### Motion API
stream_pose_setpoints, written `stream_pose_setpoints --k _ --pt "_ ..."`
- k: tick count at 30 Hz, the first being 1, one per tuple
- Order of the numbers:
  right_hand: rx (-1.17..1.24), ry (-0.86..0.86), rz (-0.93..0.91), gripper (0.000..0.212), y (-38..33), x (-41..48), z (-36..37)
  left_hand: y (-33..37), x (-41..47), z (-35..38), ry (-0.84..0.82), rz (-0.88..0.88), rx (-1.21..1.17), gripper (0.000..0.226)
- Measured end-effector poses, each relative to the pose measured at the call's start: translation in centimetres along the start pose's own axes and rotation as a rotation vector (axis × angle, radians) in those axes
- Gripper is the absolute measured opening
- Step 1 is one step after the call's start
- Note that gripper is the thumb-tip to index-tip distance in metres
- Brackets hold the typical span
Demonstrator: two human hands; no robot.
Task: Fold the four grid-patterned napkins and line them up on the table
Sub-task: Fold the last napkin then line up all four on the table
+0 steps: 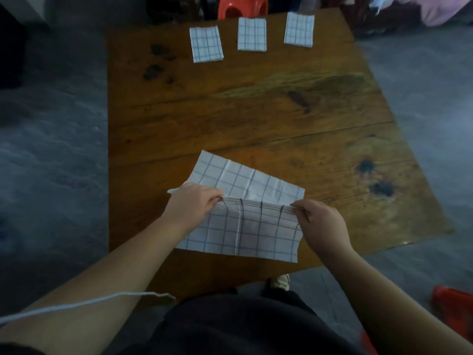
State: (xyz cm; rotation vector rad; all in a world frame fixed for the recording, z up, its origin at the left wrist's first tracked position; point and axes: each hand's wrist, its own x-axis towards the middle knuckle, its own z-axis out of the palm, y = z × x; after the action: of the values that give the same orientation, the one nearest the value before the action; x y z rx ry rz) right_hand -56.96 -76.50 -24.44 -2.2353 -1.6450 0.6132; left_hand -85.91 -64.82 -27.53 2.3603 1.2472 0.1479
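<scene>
Hands (256, 213) pinched the fourth napkin (243, 226) by its raised edge, one per corner, keeping the fold square. Three folded napkins (252, 34) lined the frame's top.

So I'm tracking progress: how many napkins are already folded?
3, in a row along the table's far edge: left, middle, right. A fourth is near, mid-fold in both hands. None look hidden.

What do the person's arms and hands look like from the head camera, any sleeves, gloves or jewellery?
Both forearms are bare up to the frame edge, with no sleeves in view. The left hand and right hand show no gloves, rings or watch. A thin white cord crosses the left forearm.
</scene>
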Motion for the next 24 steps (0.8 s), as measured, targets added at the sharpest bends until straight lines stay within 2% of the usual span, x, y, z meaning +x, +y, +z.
stream_pose_setpoints --k 6,11,16,24 --pt "0.127 -0.002 0.025 0.011 2.7 -0.8 -5.0 5.4 -3.5 -1.8 0.038 -0.12 0.025 0.025" --pt "0.239 -0.045 0.001 0.022 5.8 -2.3 -9.7 11.2 -6.7 -2.2 -0.061 -0.214 -0.008 0.026" --pt "0.302 -0.053 -0.048 0.022 8.3 -4.1 -14.0 15.8 -8.3 -2.9 -0.009 -0.262 -0.024 0.026" --pt "0.327 -0.018 -0.049 0.013 8.5 -2.3 -16.7 17.5 -7.9 -5.3 0.036 -0.319 -0.082 0.018"
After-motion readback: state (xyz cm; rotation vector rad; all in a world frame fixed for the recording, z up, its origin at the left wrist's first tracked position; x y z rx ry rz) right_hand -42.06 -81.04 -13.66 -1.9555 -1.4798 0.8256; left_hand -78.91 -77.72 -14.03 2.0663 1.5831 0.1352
